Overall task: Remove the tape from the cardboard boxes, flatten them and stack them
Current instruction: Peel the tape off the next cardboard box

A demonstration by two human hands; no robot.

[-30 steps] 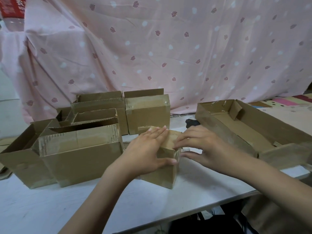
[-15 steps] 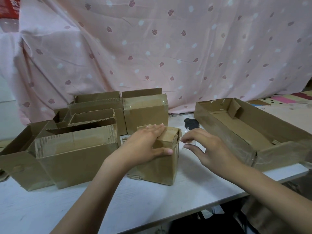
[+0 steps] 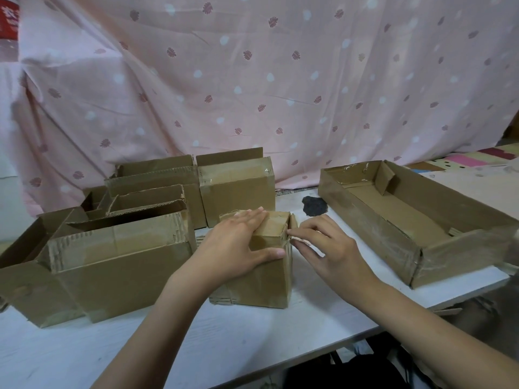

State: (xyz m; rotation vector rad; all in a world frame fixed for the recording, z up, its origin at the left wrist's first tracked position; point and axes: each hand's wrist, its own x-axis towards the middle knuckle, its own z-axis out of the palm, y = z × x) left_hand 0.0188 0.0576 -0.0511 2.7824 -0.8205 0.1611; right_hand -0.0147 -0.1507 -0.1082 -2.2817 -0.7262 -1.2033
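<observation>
A small closed cardboard box [image 3: 262, 279] stands upright at the middle of the white table [image 3: 224, 346]. My left hand [image 3: 238, 242] lies flat across its top, thumb down the front face, holding it steady. My right hand [image 3: 323, 245] is at the box's upper right edge, and its thumb and forefinger pinch the end of a clear tape strip [image 3: 293, 239] there. Several opened boxes [image 3: 118, 265] stand in a cluster to the left, and a taped box [image 3: 238, 189] stands behind.
A long shallow cardboard tray [image 3: 415, 220] lies on the right side of the table. A dark stain [image 3: 314, 205] marks the tabletop behind the small box. A pink patterned cloth [image 3: 280, 80] hangs across the back. The table's front edge runs just below my forearms.
My right hand drew away from the box half a second ago and has come back to its upper right edge to pinch the tape. The box has turned slightly and now stands more upright.
</observation>
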